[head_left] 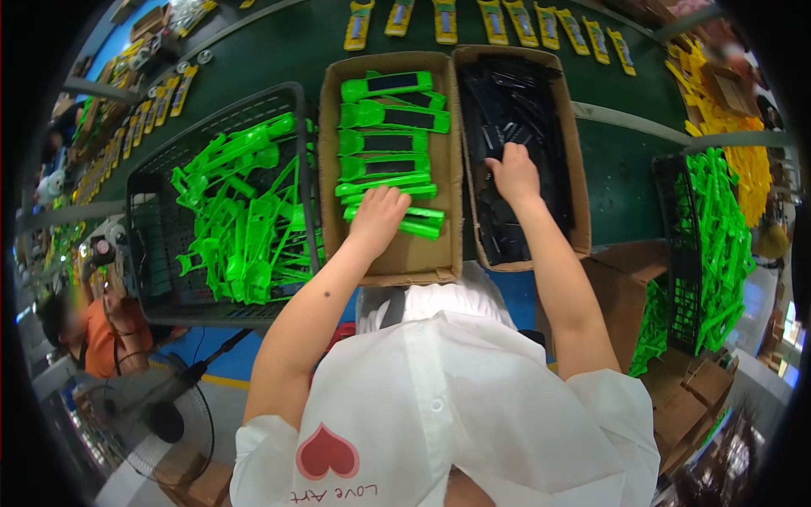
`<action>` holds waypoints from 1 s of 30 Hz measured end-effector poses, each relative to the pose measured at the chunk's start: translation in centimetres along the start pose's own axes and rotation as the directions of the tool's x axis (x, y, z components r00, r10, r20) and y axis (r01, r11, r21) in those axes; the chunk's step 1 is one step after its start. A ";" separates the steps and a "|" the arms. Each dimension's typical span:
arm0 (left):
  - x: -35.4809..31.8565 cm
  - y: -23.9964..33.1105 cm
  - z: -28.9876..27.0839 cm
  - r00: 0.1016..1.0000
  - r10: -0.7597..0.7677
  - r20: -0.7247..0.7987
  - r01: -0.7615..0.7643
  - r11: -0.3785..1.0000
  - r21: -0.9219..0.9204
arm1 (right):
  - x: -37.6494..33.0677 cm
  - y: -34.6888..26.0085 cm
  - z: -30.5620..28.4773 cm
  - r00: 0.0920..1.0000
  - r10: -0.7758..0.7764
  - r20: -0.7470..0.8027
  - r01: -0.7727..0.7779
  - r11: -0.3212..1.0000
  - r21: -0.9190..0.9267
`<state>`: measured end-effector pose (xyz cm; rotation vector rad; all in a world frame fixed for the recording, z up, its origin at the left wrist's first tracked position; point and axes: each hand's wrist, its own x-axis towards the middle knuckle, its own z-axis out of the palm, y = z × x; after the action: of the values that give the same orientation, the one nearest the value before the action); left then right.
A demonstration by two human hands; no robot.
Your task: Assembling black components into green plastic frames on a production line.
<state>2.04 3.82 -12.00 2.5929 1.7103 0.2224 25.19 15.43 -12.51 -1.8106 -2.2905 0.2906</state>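
- The middle carton [418, 262], an open cardboard box on the green table [629, 190], lies in front of the person; its near end shows bare cardboard.
- Green plastic pieces [384, 142] lie inside the middle carton, mostly crosswise in a rough column from its far end; several of the farther ones bear dark panels.
- The left hand [380, 221] is inside the middle carton, over the nearer pieces of that column. Its fingers are bent down and touch the green plastic; I cannot tell whether they are clamped on a piece.
- The right hand [514, 176] is just to the right of the middle carton, in the black-parts box [576, 173], another cardboard box close beside it. The thumb stands a little apart from the bent fingers, which point down into black pieces [507, 84]; I cannot tell whether a piece is held between them.
- Left of the middle carton, close beside it, stands a dark plastic basket [228, 317] with loose green parts [245, 228] heaped at many angles.
- Beyond the far end of the middle carton, a row of yellow-and-green items [445, 21] runs along the table.
- Well to the right of the middle carton, a black crate [680, 245] stands by a heap of more green parts [718, 237], with yellow pieces [748, 182] beyond.
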 end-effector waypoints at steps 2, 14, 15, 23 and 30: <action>0.4 -0.5 0.7 0.993 -0.062 -0.099 0.059 0.998 -0.029 | 0.0 0.0 -0.2 0.999 -0.050 -0.002 0.050 0.998 -0.026; -6.7 -7.4 -8.4 0.818 -0.563 0.117 0.563 0.825 0.035 | -3.7 -0.8 -5.3 0.960 0.222 0.174 -0.281 0.774 0.567; -7.1 -7.3 -7.4 0.858 -0.495 0.135 0.478 0.867 0.141 | -3.8 -1.1 -5.4 0.950 0.161 0.267 -0.299 0.717 0.630; -8.9 -9.7 -9.5 0.497 -0.785 -0.370 0.601 0.619 -0.505 | -5.3 -7.5 -7.5 0.832 -0.155 0.533 -0.436 0.413 0.800; -7.2 -2.2 -11.0 0.736 -0.526 0.425 -0.254 -0.798 -0.547 | -5.7 -9.8 -6.9 0.779 -0.192 0.597 -0.625 -0.155 0.765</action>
<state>-4.22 -2.48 -2.06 0.0138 0.7012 1.5593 19.25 7.87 -3.35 -1.0725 -0.8031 2.1976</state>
